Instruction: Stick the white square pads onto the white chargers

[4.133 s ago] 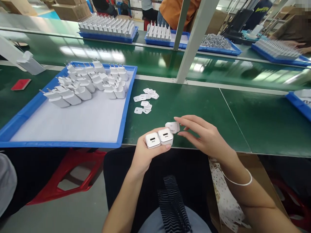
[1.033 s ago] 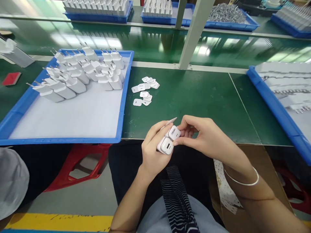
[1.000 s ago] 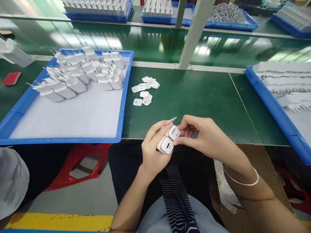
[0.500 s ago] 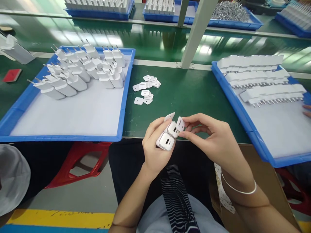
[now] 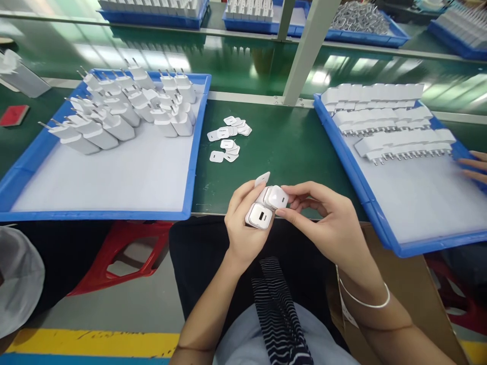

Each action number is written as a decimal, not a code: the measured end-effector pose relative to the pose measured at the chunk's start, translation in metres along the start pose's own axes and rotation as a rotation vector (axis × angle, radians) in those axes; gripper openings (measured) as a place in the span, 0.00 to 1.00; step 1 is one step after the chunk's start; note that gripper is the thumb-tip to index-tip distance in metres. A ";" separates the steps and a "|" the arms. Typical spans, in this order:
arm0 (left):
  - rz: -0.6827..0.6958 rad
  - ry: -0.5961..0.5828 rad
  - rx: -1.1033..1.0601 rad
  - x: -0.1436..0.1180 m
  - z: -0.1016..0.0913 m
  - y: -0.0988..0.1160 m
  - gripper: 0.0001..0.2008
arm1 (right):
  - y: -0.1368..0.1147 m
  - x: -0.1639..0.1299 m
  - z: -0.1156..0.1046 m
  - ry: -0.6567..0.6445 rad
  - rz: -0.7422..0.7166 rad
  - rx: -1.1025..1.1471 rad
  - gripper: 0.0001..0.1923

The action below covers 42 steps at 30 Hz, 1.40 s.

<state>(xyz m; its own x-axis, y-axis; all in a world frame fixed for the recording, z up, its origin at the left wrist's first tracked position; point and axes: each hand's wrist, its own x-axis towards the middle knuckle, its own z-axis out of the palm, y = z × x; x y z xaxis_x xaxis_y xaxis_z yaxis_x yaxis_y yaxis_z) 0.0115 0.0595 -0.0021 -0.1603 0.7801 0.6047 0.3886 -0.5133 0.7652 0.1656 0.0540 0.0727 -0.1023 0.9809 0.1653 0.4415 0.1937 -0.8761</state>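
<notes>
My left hand (image 5: 243, 228) grips two white charger plugs (image 5: 259, 215) side by side at the table's near edge, USB ports facing me, with a small white label (image 5: 262, 178) sticking up between its fingertips. My right hand (image 5: 323, 223) pinches another small white label (image 5: 277, 196) against the face of the upper charger. Several more loose white labels (image 5: 228, 139) lie on the green table (image 5: 289, 147) beyond my hands.
A blue tray (image 5: 114, 213) at left holds several white chargers (image 5: 125, 109) at its far end. Another blue tray (image 5: 365, 192) at right holds rows of chargers (image 5: 388, 121); another person's fingers (image 5: 474, 166) touch its right side. More trays stand across the far bench (image 5: 152, 12).
The right blue tray has slid further left into view, pushed by another person's hand. My right hand has turned the label flat onto the upper charger.
</notes>
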 end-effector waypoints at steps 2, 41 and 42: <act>0.009 0.001 -0.010 0.000 0.000 0.000 0.22 | 0.001 -0.001 0.002 0.005 -0.008 -0.004 0.11; 0.031 -0.051 0.008 0.003 -0.002 -0.001 0.19 | 0.003 0.011 -0.004 -0.147 0.068 0.026 0.13; 0.027 -0.054 -0.003 0.004 -0.002 -0.001 0.19 | 0.004 0.012 -0.005 -0.154 0.077 0.044 0.16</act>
<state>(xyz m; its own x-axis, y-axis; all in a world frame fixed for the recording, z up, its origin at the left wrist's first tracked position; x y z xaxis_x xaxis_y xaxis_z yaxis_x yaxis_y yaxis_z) 0.0086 0.0621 -0.0003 -0.1003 0.7840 0.6125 0.3898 -0.5355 0.7492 0.1703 0.0664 0.0738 -0.2066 0.9780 0.0283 0.4139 0.1136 -0.9032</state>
